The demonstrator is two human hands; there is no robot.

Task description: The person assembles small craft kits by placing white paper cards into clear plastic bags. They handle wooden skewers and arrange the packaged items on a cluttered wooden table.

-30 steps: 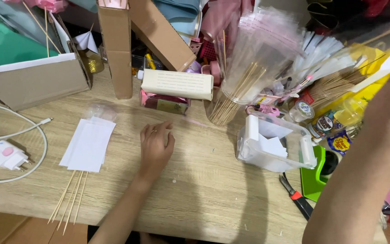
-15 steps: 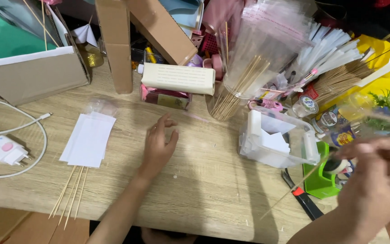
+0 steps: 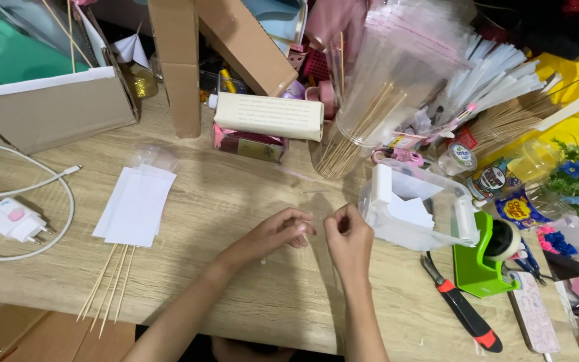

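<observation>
While the wooden table (image 3: 249, 201) carries boxes and craft clutter, the white plastic box (image 3: 410, 211) sits just right of both hands. Left hand (image 3: 277, 232) and right hand (image 3: 348, 236) pinch a clear plastic sleeve (image 3: 322, 208) between narrow fingertips, above the tabletop.

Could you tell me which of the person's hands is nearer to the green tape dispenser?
The right hand; it sits just left of the green tape dispenser. The left hand lies farther left.
</observation>
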